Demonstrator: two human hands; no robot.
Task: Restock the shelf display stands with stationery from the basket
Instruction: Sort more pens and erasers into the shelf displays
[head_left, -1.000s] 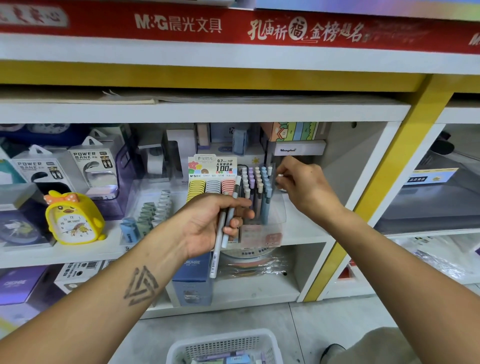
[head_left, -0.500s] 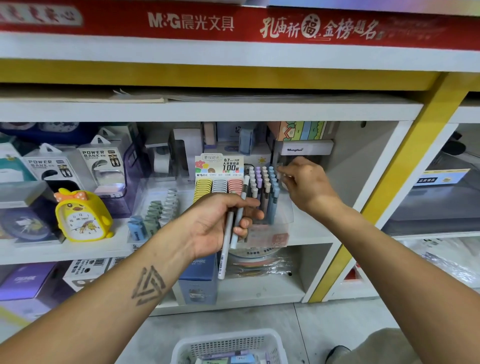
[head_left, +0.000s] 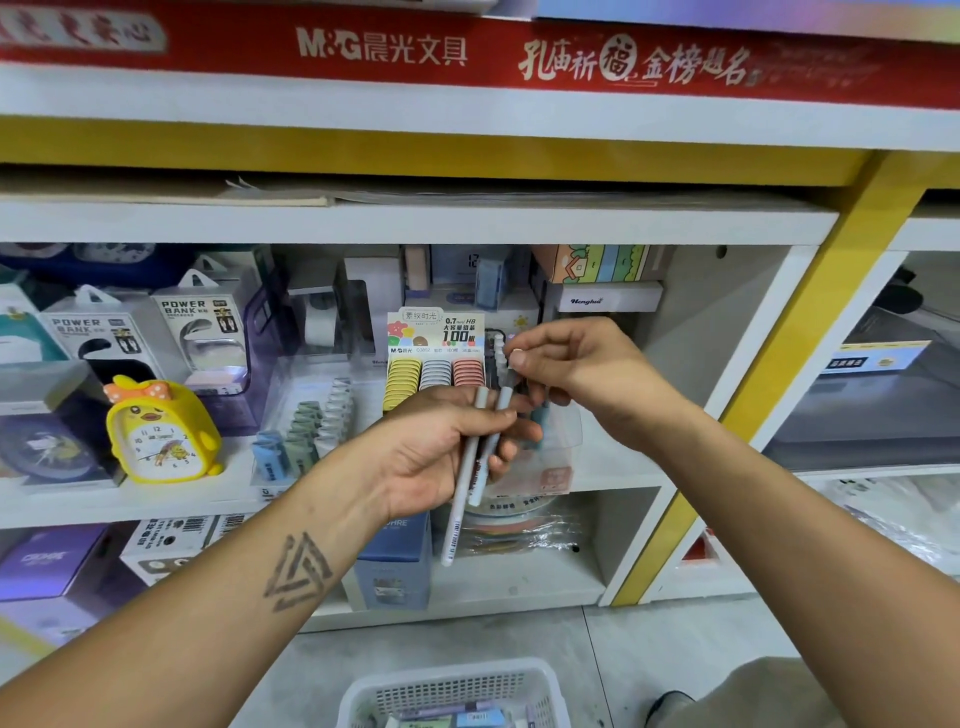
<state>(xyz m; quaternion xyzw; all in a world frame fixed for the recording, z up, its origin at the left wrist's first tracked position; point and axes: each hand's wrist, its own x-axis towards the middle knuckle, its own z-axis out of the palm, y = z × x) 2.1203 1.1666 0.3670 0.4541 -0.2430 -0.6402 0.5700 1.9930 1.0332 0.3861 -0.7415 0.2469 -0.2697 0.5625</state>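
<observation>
While the left hand (head_left: 441, 447) grips two pale pens (head_left: 470, 478) in front of the pen stand (head_left: 545, 447) on the shelf (head_left: 613, 467), the right hand (head_left: 576, 369) pinches the top of one. Below, the basket (head_left: 452, 691) sits on the floor.

Single head-worn wide-angle view, facing forward and slightly down at the white shelf unit (head_left: 415, 223) from close range, both forearms reaching in from below, white plastic mesh basket (head_left: 452, 686) at bottom edge
</observation>
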